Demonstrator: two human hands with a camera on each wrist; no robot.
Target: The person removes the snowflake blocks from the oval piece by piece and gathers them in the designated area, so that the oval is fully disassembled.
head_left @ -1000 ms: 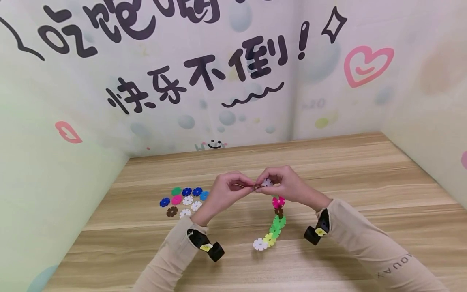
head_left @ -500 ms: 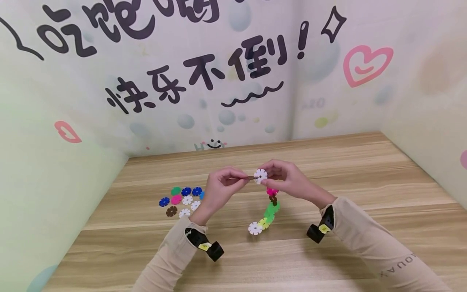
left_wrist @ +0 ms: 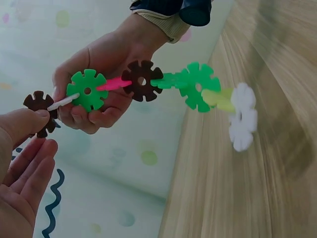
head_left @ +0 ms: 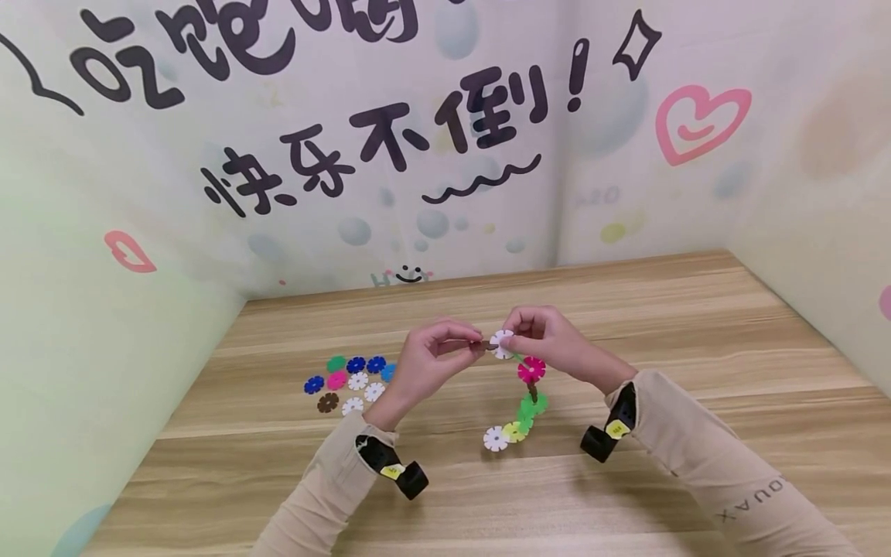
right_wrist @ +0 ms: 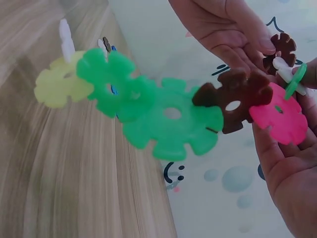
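Observation:
My left hand (head_left: 431, 367) pinches a brown notched disc (left_wrist: 37, 102) between thumb and fingers. That disc meets a white notched disc (head_left: 498, 350) edge to edge; whether they are fully slotted I cannot tell. My right hand (head_left: 550, 340) pinches the chain's upper end near this white disc. From there hangs a curved chain of interlocked discs: a green one (left_wrist: 79, 94), a pink one (right_wrist: 287, 126), a brown one (right_wrist: 237, 84), two green ones, a yellow one (right_wrist: 54, 91), and a white one (head_left: 493, 444) at the lower end.
Several loose discs lie on the wooden table (head_left: 264, 464) left of my left hand, among them a blue one (head_left: 315, 384), a pink one (head_left: 337, 380) and a brown one (head_left: 328, 402). A printed backdrop (head_left: 390, 232) stands behind the table.
The chain first lifts and shifts left, then swings slightly back right. The upper white disc turns more into view. My right fingers shift their hold; my left hand keeps the brown disc.

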